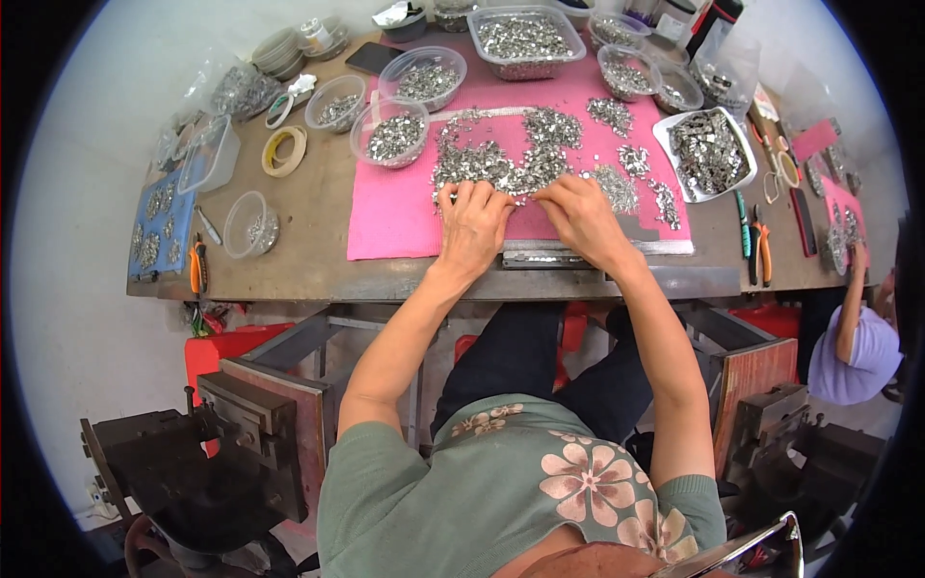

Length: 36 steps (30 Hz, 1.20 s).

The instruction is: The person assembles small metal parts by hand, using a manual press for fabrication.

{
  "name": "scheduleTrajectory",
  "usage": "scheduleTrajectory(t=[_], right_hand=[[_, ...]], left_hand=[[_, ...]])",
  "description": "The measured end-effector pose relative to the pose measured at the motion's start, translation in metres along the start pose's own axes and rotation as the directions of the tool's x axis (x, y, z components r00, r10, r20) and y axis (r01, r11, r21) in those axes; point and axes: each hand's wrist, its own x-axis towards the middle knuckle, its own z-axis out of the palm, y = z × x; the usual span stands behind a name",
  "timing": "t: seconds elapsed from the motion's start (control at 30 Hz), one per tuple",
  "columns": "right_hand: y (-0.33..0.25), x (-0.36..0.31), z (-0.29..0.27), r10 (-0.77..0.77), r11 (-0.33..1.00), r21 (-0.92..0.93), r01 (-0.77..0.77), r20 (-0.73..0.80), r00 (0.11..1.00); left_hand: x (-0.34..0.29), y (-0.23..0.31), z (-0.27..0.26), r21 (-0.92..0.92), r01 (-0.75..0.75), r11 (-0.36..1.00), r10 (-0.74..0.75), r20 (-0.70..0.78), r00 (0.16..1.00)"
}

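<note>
Both hands work at the near edge of a heap of small shiny metal pieces (472,159) spread on a pink mat (381,226). My left hand (474,226) has its fingers bent, thumb and forefinger pinched together. Close beside it, my right hand (584,220) is also closed in a pinch, its fingertips pointing at the left one's. Whatever lies between the fingertips is too small to make out. Just below the hands, a long narrow metal bar or fixture (549,259) lies along the table's front edge. Smaller piles of pieces (609,116) lie right of the heap.
Clear plastic tubs of metal pieces (390,135) stand behind the mat, with a larger tub (525,43) at the back. A white dish (708,154) of pieces sits right. Pliers (198,268), a tape roll (284,152) and orange-handled pliers (760,246) flank the mat. Another person (853,352) works far right.
</note>
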Motion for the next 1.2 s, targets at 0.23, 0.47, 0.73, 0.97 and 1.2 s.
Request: scheduleTrajectory(t=[0.23,0.47,0.73,0.97,1.2], right_hand=[[0.008,0.031,0.046,-0.034,0.997,-0.067,0.033,-0.020,0.999],[0.008,0.033,0.053,-0.059,0.969,-0.238,0.072,0.059,0.996],[0.000,0.004,0.004,0.061,0.995,-0.088,-0.050,0.130,0.990],[-0.001,-0.030,-0.017,0.139,0.990,-0.039,-0.134,0.188,0.972],[0.002,-0.030,-0.003,0.100,0.995,-0.012,-0.100,0.039,0.994]], left_hand=[[-0.009,-0.007,-0.006,-0.033,0.042,0.999,-0.043,-0.015,0.999],[-0.006,-0.008,-0.006,-0.057,0.052,0.997,-0.056,-0.055,0.997],[-0.001,-0.005,-0.006,-0.053,0.030,0.998,-0.031,-0.017,0.999],[0.004,-0.003,-0.010,-0.028,-0.009,1.000,0.011,0.053,0.999],[-0.002,0.000,-0.013,-0.103,-0.006,0.995,0.020,0.130,0.991]])
